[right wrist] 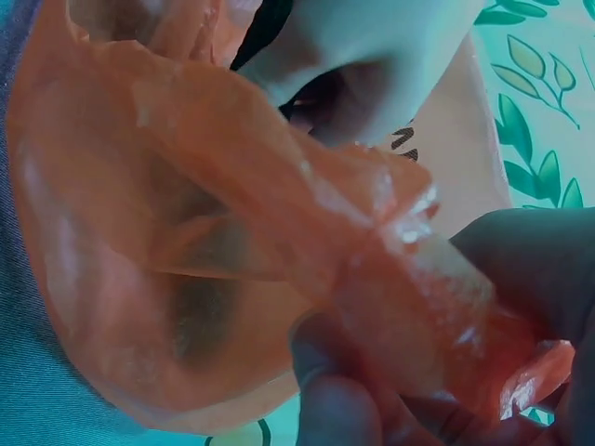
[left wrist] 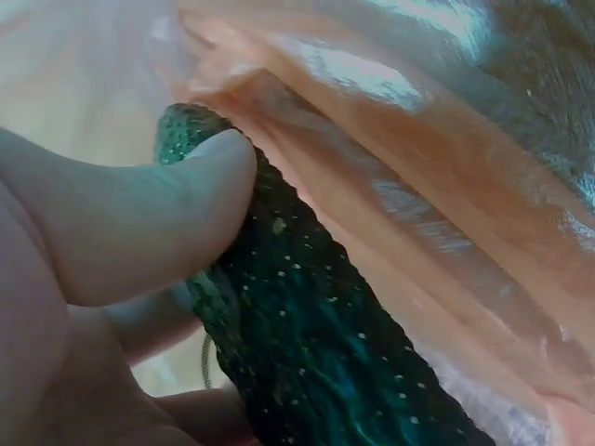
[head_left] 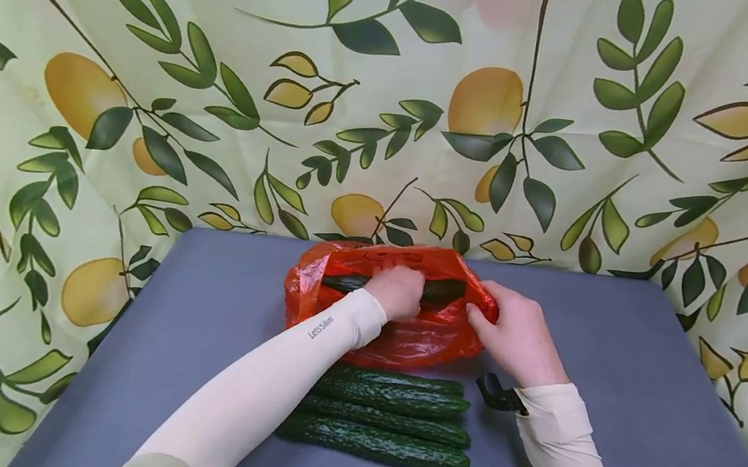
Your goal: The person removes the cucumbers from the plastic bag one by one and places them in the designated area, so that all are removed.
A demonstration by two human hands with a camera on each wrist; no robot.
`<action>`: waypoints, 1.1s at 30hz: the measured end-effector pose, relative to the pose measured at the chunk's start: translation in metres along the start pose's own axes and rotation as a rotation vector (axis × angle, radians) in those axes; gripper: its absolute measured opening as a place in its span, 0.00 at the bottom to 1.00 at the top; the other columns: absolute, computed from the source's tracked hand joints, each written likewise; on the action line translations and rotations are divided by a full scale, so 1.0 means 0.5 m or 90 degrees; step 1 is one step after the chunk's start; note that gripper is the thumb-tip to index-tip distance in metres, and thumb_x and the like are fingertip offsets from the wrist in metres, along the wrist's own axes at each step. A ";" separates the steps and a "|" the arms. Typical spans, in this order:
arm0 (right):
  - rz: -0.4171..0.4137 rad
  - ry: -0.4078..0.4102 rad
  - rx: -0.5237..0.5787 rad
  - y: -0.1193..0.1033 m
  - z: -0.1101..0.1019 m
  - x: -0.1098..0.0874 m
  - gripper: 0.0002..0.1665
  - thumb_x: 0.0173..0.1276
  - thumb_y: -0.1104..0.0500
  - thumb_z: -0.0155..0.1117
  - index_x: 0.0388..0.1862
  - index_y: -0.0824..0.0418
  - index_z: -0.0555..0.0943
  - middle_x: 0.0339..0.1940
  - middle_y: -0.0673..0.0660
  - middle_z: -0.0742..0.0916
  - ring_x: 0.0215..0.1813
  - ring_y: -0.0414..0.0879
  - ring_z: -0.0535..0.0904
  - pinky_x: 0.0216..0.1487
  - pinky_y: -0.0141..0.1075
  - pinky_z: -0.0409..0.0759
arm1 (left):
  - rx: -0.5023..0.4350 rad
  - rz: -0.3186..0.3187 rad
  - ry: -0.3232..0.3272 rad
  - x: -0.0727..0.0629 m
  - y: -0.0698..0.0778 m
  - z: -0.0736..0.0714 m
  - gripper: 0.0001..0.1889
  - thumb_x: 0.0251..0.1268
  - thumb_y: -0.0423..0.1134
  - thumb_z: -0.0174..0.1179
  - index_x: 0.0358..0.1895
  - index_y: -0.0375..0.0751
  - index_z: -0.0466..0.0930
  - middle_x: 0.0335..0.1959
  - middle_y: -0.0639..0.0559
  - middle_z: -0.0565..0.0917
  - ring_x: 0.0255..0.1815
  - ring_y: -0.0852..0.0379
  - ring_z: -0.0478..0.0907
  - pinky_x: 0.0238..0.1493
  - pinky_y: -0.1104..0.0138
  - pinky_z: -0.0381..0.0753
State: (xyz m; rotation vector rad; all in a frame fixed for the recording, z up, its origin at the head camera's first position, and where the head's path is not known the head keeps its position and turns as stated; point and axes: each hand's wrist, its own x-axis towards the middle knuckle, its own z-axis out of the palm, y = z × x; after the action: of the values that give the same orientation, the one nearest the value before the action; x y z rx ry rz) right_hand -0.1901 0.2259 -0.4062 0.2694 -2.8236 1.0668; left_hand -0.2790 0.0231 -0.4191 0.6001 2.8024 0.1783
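Note:
A red plastic bag point(head_left: 430, 344) lies at the far part of the table with its mouth spread upward. My left hand point(head_left: 397, 290) reaches into that mouth and grips a dark green, bumpy cucumber point(head_left: 444, 292). Its thumb presses on the cucumber point(left wrist: 307, 316) near one end in the left wrist view. On the bag's right side, my right hand point(head_left: 516, 333) pinches the bunched rim between thumb and fingers. The right wrist view shows the crumpled bag film point(right wrist: 372, 279) in that grip, with dark shapes showing dimly through the bag's wall.
Several cucumbers point(head_left: 385, 443) lie side by side on the grey table point(head_left: 226, 284), just in front of the bag. A black wrist mount point(head_left: 499, 392) sticks out by the right sleeve. Behind the table hangs a leaf-and-fruit patterned cloth point(head_left: 388, 146).

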 end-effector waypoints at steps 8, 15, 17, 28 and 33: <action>0.017 0.003 -0.009 0.011 -0.008 -0.001 0.18 0.76 0.59 0.67 0.61 0.61 0.84 0.42 0.62 0.92 0.32 0.49 0.85 0.35 0.43 0.89 | 0.001 -0.008 0.005 -0.061 0.007 -0.020 0.17 0.74 0.37 0.65 0.62 0.44 0.81 0.58 0.42 0.87 0.61 0.41 0.80 0.68 0.48 0.79; 0.017 0.008 -0.018 0.015 -0.011 -0.002 0.19 0.76 0.59 0.67 0.63 0.62 0.84 0.44 0.64 0.92 0.34 0.51 0.86 0.35 0.43 0.89 | -0.018 0.025 0.048 -0.116 -0.006 -0.026 0.16 0.76 0.34 0.64 0.63 0.42 0.77 0.57 0.40 0.84 0.61 0.40 0.79 0.72 0.50 0.77; 0.016 0.010 -0.020 0.015 -0.012 -0.002 0.19 0.76 0.60 0.67 0.63 0.62 0.84 0.44 0.64 0.92 0.34 0.51 0.86 0.34 0.41 0.88 | -0.021 0.036 0.059 -0.134 -0.011 -0.028 0.17 0.76 0.34 0.64 0.63 0.42 0.76 0.56 0.40 0.83 0.59 0.40 0.80 0.71 0.51 0.77; -0.002 0.018 -0.035 0.009 -0.011 0.005 0.19 0.73 0.62 0.64 0.61 0.62 0.85 0.40 0.62 0.92 0.33 0.50 0.83 0.32 0.39 0.80 | -0.105 0.057 0.078 -0.218 -0.031 -0.049 0.29 0.74 0.29 0.65 0.75 0.44 0.71 0.62 0.41 0.79 0.55 0.47 0.75 0.64 0.56 0.84; -0.008 0.015 -0.046 0.010 -0.008 0.003 0.19 0.75 0.61 0.66 0.63 0.61 0.85 0.46 0.63 0.93 0.40 0.53 0.85 0.40 0.45 0.83 | -0.110 0.123 0.112 -0.255 -0.016 -0.077 0.29 0.75 0.29 0.64 0.76 0.43 0.71 0.60 0.42 0.80 0.56 0.50 0.79 0.62 0.60 0.86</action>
State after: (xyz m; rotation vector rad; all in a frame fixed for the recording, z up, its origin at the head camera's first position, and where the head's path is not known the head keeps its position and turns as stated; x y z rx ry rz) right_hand -0.1925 0.2323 -0.4061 0.2660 -2.8288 0.9566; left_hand -0.1811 -0.0400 -0.3536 0.8488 2.8513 0.5291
